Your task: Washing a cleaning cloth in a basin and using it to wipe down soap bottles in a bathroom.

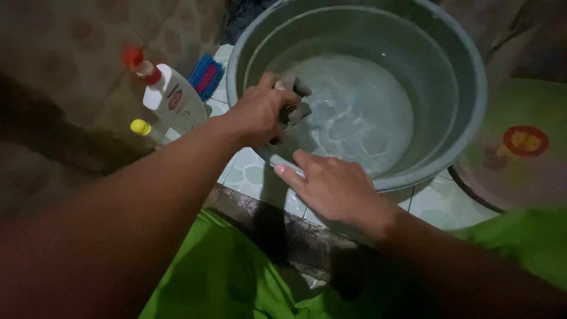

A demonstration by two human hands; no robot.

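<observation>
Over a grey basin [466, 88] of water on the tiled floor [449, 204], the left hand [260, 112] is gripping a dark, wet cloth [295, 103] at the inner wall. The right hand [333, 189] is lying flat, fingers loose, on the near rim. A white bottle [174, 97] and blue brush [207, 77] are standing just left.

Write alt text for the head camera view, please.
A left hand grips a small grey object inside a grey basin of water, while the right hand rests on its rim. Bottles and a brush stand nearby.
</observation>
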